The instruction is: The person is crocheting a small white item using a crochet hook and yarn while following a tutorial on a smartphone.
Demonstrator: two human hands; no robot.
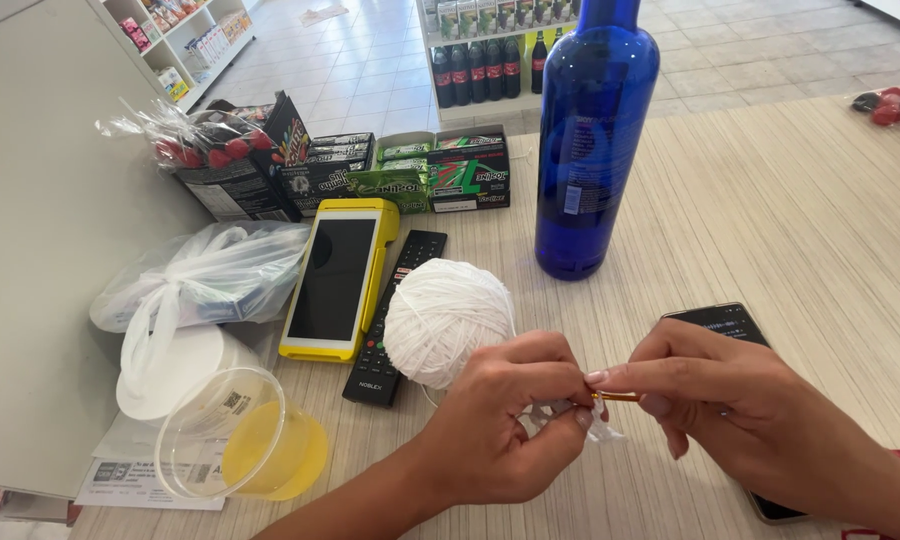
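Both hands are pinching shut at the counter's near edge: your left hand [495, 420] is gripping white yarn work [570, 412], your right hand [740, 410] a thin golden crochet hook [618, 397], the round white yarn ball [448, 320] sitting just beyond to feed thread.

This is a small shop, seen from behind its sales bench [790, 200], a pale wood-grain surface. A yellow card payment terminal [337, 277] lies on the bench, the sort used at a till. Display boxes of chewing gum and sweets [440, 172] stand open along the bench's far edge, beside cellophane-wrapped red candies [205, 140]. Beyond them, a shelf unit [490, 60] holds rows of dark soft-drink bottles, and white shelving [185, 40] across a tiled floor [370, 50] carries small packaged goods, too far off to identify. Printed slips, probably receipts [130, 470], lie near the bench's near corner.
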